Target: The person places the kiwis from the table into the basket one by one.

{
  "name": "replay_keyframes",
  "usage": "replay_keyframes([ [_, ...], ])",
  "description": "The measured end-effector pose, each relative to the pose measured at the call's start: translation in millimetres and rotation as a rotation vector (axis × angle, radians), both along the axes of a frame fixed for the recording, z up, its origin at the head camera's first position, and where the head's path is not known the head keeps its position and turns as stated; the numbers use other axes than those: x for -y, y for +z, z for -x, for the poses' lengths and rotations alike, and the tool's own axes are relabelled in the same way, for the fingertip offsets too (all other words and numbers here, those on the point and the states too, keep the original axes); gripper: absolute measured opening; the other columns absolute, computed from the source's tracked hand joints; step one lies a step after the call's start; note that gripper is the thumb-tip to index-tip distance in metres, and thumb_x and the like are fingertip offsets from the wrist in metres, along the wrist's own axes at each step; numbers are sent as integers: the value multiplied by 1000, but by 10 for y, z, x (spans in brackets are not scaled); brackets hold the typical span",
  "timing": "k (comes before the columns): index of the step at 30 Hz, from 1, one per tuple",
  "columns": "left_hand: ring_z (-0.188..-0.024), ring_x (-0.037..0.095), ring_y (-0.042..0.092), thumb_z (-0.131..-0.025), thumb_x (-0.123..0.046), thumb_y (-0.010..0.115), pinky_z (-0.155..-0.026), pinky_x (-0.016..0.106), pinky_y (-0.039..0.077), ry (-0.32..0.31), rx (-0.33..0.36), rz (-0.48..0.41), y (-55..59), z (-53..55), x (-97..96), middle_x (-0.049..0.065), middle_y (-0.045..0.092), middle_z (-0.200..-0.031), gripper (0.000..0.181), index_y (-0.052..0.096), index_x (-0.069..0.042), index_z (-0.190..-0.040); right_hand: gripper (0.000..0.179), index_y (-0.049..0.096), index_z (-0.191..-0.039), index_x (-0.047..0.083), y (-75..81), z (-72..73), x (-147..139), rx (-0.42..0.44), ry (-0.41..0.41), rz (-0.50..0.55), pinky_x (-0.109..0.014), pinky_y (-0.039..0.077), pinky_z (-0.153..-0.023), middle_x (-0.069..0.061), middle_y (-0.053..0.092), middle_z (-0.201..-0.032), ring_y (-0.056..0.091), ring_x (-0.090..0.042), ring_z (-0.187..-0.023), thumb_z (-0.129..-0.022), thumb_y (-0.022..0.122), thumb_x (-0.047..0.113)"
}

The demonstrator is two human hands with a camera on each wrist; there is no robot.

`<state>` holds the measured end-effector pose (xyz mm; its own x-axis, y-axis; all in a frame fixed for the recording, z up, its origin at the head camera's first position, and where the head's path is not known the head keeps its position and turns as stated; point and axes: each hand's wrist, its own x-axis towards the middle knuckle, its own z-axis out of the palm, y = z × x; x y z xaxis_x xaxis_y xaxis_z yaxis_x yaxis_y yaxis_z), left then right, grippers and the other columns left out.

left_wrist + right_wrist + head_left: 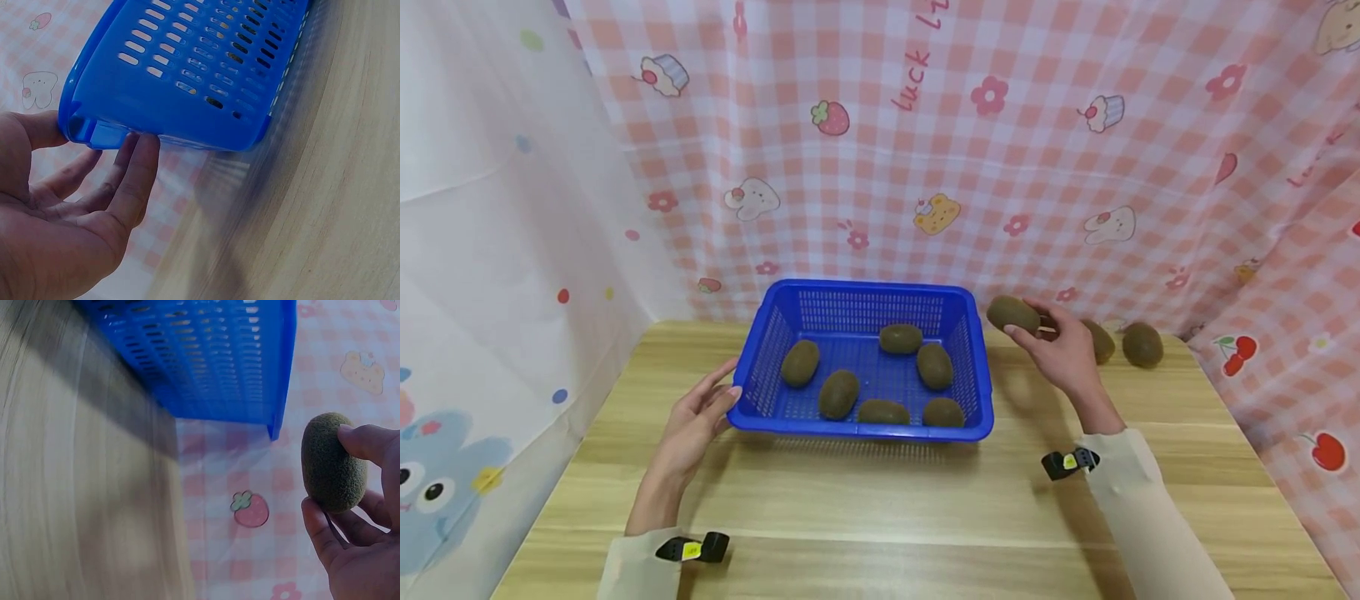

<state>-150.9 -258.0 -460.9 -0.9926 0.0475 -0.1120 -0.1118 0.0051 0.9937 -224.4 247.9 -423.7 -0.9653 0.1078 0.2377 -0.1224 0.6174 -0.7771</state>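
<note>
A brown fuzzy kiwi [1013, 314] is held by my right hand [1066, 350], above the table just right of the basket. In the right wrist view the thumb lies on one side of the kiwi [334, 462] and the fingers on the other. My left hand [696, 417] grips the left end of the blue plastic basket [861, 430], thumb at the rim and fingertips against the outer wall [144, 106]. Several kiwis lie apart on the basket floor, among them one kiwi [801, 363] at the left and another kiwi [900, 339] near the back.
Two more kiwis rest on the wooden table [880, 517] at the right: one kiwi [1142, 345] in full view, the other kiwi [1101, 342] partly behind my right hand. A pink checked curtain [880, 167] hangs behind the table, and a white curtain [550, 275] on the left.
</note>
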Motion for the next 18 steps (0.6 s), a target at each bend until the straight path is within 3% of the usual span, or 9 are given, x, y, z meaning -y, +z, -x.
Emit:
replay_keyframes([
  [12,-109,0,66,-105,-30,60,-91,19,58,9,8,20,13,2,-11,-11,64,-124,61,38,-15,-160,60,59,-144,8,195,-26,218,-40,100,46,-51,54,-103,-18,62,-139,63,-34,-123,-93,78,32],
  [18,-110,-1,66,-105,-31,60,-91,19,57,10,10,24,10,-2,-3,-11,63,-126,61,38,-16,-160,57,61,-142,10,265,-52,314,-67,146,46,-40,57,-99,-14,66,-134,64,-27,-118,-92,80,31],
])
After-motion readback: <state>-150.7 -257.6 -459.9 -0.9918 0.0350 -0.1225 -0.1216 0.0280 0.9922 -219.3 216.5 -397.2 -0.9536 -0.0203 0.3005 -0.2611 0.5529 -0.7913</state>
